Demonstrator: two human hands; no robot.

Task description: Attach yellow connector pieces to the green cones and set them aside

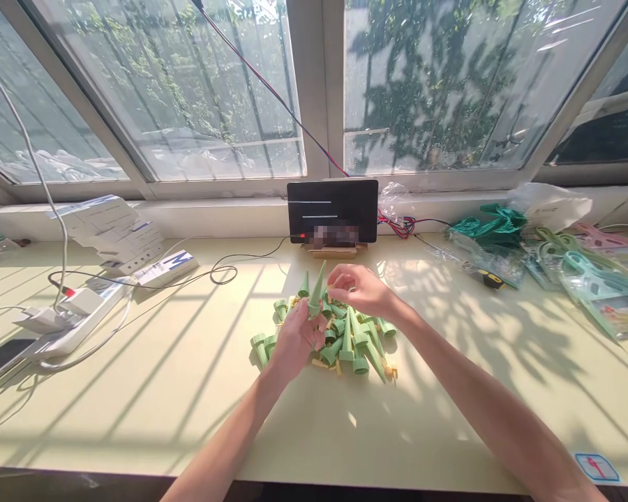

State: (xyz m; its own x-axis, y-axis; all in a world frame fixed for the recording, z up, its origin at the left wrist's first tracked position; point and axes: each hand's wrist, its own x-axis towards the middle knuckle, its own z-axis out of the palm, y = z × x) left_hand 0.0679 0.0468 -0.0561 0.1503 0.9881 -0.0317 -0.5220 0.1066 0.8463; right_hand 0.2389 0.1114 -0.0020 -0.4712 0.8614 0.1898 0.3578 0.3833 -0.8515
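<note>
A pile of green cone-shaped plastic spikes (353, 341) lies on the pale table (162, 376), with small yellow bits among them. My left hand (297, 338) is closed around one green spike (317, 291) and holds it upright, tip pointing up. My right hand (359, 288) hovers just to the right of that spike's tip, above the pile, with its fingers curled in a pinch. What the pinch holds, if anything, is too small to make out.
A dark screen (332, 210) stands at the back by the window. A white power strip with cables (68, 317) and stacked boxes (118, 233) lie at the left. Bagged green and pink items (570, 268) fill the right side.
</note>
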